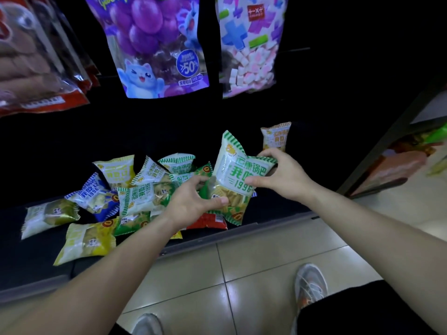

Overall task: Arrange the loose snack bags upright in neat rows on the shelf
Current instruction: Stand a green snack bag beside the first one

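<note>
Dark and low, the shelf [271, 215] carries a loose heap of small snack bags. Both hands grip one green-striped bag [238, 180] raised above the shelf's front edge: the left hand [191, 201] pinches its lower left side, the right hand [278, 175] closes over its upper right corner. One orange bag [276, 136] stands upright alone near the back right. Roughly ten bags lie flat or tilted in the pile, among them one blue bag [93, 195], one red bag [208, 221] and two yellow ones. Two large pouches hang above, the purple pouch [154, 44] beside the pastel pouch [249, 44].
</note>
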A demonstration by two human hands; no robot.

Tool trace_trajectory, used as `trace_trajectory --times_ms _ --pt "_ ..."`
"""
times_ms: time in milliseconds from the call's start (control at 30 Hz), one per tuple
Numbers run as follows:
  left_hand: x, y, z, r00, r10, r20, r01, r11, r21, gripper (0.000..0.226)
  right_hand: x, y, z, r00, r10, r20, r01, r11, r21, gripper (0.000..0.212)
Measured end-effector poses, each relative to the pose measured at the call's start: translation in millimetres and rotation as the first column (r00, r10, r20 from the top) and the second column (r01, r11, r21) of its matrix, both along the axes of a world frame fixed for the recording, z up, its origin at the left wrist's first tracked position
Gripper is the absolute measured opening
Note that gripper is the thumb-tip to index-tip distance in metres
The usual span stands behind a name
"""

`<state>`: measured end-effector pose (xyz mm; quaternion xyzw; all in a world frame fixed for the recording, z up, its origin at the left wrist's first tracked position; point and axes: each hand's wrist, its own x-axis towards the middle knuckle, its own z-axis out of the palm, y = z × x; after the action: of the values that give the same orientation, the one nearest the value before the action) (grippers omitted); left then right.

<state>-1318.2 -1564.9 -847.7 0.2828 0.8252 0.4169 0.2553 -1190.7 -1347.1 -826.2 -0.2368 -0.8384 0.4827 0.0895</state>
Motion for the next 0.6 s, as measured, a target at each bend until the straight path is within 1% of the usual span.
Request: trace_trajectory --times_ms 100,167,200,267,333,400,467,533,600 --pt "1.7 4.5 -5.8 0.999 -0.043 0.014 0.043 0.998 -0.043 0.086 -4.1 8.1 1.8 1.000 0.015 -0.008 -0.015 1.000 -0.017 0.062" --pt "-0.2 7.4 -3.2 0.998 -0.056 0.022 0.056 0.998 -0.024 0.091 -4.9 12.5 3.1 1.000 0.028 0.005 -0.028 0.998 0.053 0.063" --pt "-2.3 8.5 -0.8 0.999 -0.044 -0.003 0.044 0.999 0.005 0.095 -5.1 14.4 3.2 0.999 0.044 0.018 -0.046 0.993 0.107 0.063" --pt "-4.1 10.2 6.7 0.992 -0.025 -0.126 0.035 0.996 0.080 0.097 -5.3 15.6 2.7 0.995 0.090 0.050 -0.098 0.974 0.205 0.065" --pt "-2.9 13.7 13.2 0.973 -0.058 -0.226 0.084 0.991 0.107 0.091 -6.2 13.3 0.7 0.986 0.129 0.109 -0.154 0.949 0.274 0.067" --pt "1.5 20.6 18.3 0.941 -0.129 -0.311 0.137 0.991 0.003 0.080 -7.7 9.5 -1.1 0.977 0.158 0.143 -0.194 0.937 0.290 0.068" --pt "6.4 29.5 21.1 0.906 -0.178 -0.384 0.140 0.982 -0.124 0.072 -8.2 7.3 -1.8 0.974 0.172 0.148 -0.208 0.936 0.284 0.068" --pt "7.7 38.6 21.9 0.905 -0.168 -0.391 0.109 0.980 -0.169 0.069 -5.8 8.5 -2.6 0.975 0.162 0.153 -0.199 0.941 0.273 0.069" --pt "6.4 48.7 19.2 0.920 -0.133 -0.369 0.079 0.984 -0.158 0.067 -1.6 14.2 -5.2 0.980 0.140 0.140 -0.172 0.951 0.257 0.075"
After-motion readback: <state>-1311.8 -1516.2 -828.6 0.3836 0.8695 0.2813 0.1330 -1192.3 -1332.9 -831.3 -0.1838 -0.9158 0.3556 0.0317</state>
